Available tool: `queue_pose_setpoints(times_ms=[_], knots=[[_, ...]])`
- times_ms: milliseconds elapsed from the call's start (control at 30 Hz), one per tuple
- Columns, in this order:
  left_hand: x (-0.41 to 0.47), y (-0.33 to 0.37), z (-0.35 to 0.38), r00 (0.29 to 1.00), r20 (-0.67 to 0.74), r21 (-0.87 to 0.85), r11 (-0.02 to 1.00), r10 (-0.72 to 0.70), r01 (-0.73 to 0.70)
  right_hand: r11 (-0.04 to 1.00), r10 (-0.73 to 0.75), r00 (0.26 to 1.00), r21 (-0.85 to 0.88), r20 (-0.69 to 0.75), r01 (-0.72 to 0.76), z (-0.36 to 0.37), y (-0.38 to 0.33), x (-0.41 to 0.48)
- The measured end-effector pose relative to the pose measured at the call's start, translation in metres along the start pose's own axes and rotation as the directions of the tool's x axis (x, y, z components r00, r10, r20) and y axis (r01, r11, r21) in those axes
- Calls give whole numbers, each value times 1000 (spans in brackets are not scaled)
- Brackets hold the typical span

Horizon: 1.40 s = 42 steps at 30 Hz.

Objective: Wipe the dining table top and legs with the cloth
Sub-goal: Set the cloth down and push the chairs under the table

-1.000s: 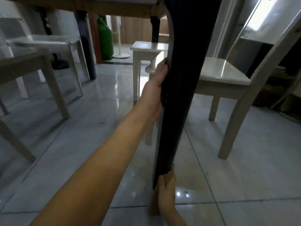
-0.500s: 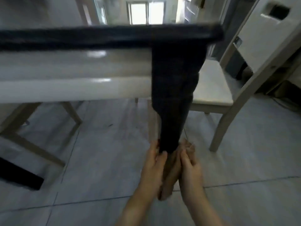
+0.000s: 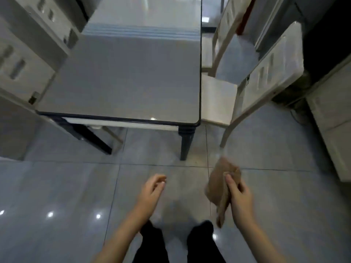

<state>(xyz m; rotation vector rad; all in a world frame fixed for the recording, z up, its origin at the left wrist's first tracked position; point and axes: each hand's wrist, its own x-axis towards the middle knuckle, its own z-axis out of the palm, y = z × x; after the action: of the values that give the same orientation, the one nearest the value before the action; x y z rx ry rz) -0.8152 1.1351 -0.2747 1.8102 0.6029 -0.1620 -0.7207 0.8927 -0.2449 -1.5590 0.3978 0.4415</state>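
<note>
Right hand (image 3: 239, 200) fingers (image 3: 232, 184) pinch the brown cloth (image 3: 218, 186); left hand (image 3: 151, 192) fingers hang loosely apart.

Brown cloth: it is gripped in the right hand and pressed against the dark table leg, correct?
No. The crumpled brown cloth is gripped in the right hand, but it is not pressed against the dark table leg: the head view shows it held clear of the leg, over the grey tiled floor.
</note>
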Motion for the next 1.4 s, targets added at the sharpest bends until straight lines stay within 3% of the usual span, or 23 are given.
queue_pose_setpoints(times_ms=[233,467,633,1033,1200,1300,1400], knots=[[-74,1,-3,972,-189,-29,991,-137,134,986,-17,999,-167,38,23,-61,-6,-19],[-93,-22,21,895,-298,-175,941,-332,290,992,35,996,-124,79,-25,-75,3,18],[-60,-28,0,875,-326,-179,932,-357,314,995,62,992,-87,110,-52,-36,-25,56],[138,30,-98,955,-203,-154,971,-214,185,986,-137,987,-82,83,143,109,-127,193],[186,48,-123,959,-201,-169,972,-198,165,920,-296,949,-235,113,315,160,-157,234],[200,44,-125,953,-208,-186,966,-218,180,780,-401,902,-458,160,428,189,-152,258],[201,38,-123,945,-173,-178,952,-279,249,717,-340,914,-568,222,404,213,-130,280]])
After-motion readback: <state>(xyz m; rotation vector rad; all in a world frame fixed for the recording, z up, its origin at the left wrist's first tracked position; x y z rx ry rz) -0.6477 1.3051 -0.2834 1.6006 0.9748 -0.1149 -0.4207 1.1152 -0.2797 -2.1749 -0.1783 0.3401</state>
